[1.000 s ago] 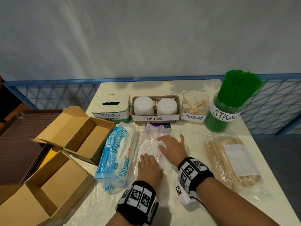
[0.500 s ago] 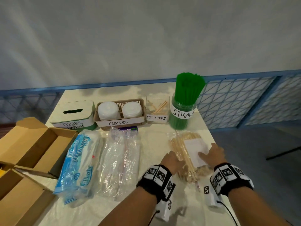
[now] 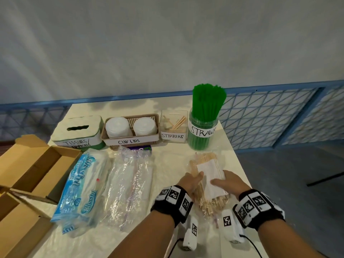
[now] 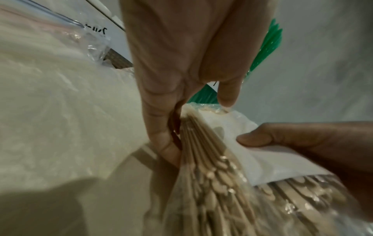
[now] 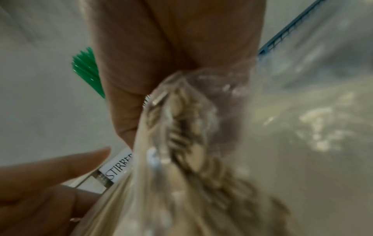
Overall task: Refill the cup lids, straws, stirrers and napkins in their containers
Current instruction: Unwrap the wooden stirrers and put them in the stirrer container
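Note:
A clear bag of wooden stirrers (image 3: 206, 164) with a white label lies lengthwise at the table's right front. My left hand (image 3: 195, 178) grips its left edge, fingers curled under and thumb on top (image 4: 228, 95). My right hand (image 3: 221, 180) grips the right side, its thumb (image 4: 262, 137) pressed on the label. In the right wrist view the bag (image 5: 191, 151) fills the middle. Behind stand the nearly empty stirrers container (image 3: 174, 127), the jar of green straws (image 3: 202, 127), the cup lids basket (image 3: 130, 141) and the tissue box (image 3: 80, 131).
A blue tissue pack (image 3: 81, 187) and a clear plastic bag (image 3: 130, 183) lie left of my hands. Two open cardboard boxes (image 3: 33, 164) sit at the left edge. The table's right edge (image 3: 240, 164) runs close to my right hand, with floor beyond.
Both hands left the clear plastic bag in the middle, moved right to the stirrer bag and took hold of its sides. The view has swung right.

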The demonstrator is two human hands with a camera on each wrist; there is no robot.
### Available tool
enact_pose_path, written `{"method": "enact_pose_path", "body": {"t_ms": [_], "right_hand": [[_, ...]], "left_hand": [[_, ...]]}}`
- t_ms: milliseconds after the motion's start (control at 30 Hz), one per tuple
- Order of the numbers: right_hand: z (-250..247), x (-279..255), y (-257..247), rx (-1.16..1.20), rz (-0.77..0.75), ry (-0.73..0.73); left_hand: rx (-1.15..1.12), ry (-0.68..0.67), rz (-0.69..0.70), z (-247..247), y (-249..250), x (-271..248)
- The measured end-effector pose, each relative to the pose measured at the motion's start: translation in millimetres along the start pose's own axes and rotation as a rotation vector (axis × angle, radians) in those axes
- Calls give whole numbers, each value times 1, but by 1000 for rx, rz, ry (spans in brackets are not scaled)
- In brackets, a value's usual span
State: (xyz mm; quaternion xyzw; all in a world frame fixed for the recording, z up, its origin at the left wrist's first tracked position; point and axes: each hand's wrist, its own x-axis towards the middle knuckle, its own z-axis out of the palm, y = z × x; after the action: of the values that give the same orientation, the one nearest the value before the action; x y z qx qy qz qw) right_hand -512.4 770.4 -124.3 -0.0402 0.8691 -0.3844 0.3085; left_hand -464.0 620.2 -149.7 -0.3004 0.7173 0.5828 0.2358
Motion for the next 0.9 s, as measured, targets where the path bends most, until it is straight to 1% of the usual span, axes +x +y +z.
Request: {"method": "enact_pose_path", "body": {"t_ms": [33,200,267,333,400,433,500,533,567,600,633,667,700,733,800,833,867,900], "right_hand": [[2,-5,-5,18,-21,1],[6,-33,-37,75,-143,50],[8,-44,-56,48,-200,89],[13,-55,-78,-1,-272,134],[21,-69,-104,-50,-393,148],[27,-74,-115,-55,-461,124],[39,-82,-136,-48,-562,30],[45,-83,-144,-15,-592,-14],[52,-83,-150,58,-611,-28],[59,-81,-153,170,-614,-11],[66,-76,-154,272,-600,44],[72,-71,-154,319,-565,119],[75,-68,-151,318,-506,142],[82,-64,-150,324,-434,75],[95,-59,-150,470,-264,-220],[103,-57,-148,529,-224,-321],[110,-56,-148,531,-236,-346],[117,-55,-149,471,-273,-305]], "left_hand": [[-11,-9,14,-3,-1,0],[-171,-55,91,-27,17,-33],[-227,-76,137,-41,23,-50],[-259,-97,219,-56,28,-68],[-315,-92,272,-71,30,-79],[-377,-79,287,-79,31,-84],[-521,-55,335,-99,28,-90],[-593,-56,343,-111,25,-94],[-661,-75,341,-122,21,-99],[-715,-113,328,-133,16,-101],[-773,-147,321,-144,10,-104],[-815,-154,313,-154,4,-105],[-847,-159,312,-158,-1,-106],[-849,-134,309,-165,-6,-109],[-834,-108,301,-175,-17,-108],[-826,-117,293,-179,-20,-108],[-805,-120,285,-183,-23,-110],[-781,-133,273,-186,-26,-109]]}}
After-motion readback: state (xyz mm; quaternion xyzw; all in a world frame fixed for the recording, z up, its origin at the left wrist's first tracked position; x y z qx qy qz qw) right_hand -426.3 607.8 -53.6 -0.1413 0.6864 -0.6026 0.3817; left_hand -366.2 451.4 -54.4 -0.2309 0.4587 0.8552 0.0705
